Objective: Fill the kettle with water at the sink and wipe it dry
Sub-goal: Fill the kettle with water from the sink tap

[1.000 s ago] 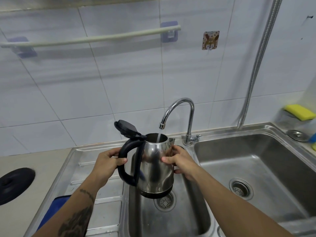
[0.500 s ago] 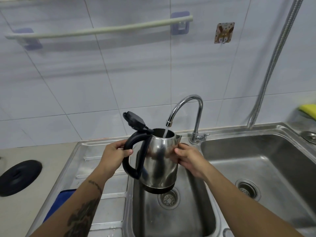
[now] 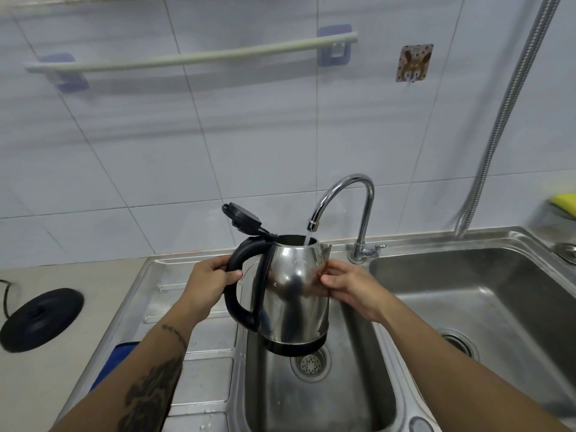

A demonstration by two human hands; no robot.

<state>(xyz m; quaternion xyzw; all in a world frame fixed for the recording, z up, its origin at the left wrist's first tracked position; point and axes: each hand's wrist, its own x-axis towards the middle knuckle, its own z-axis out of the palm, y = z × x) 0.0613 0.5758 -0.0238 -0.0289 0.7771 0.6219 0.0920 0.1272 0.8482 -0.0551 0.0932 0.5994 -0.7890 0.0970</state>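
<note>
Fingers (image 3: 232,273) of our left hand (image 3: 208,283) are curled tight around the upper part of the black handle (image 3: 238,291) of the kettle (image 3: 294,291), while our right hand (image 3: 349,286) lies flat against the steel body on the spout side, its fingers spread and pressing on the wall without closing around anything. We hold the kettle in the air over the small left basin (image 3: 358,385) of the sink, above the drain (image 3: 310,363), roughly upright with its base clear of the basin floor. Its black lid (image 3: 241,216) stands hinged open toward the back left. A thin stream of water (image 3: 307,240) falls from the curved chrome tap (image 3: 346,194) straight into the open mouth. To our left on the counter sits the round black kettle base (image 3: 40,318), well apart, and a blue cloth (image 3: 107,366) shows beside our left forearm on the drainboard. A yellow sponge (image 3: 564,202) rests at the far right.
</note>
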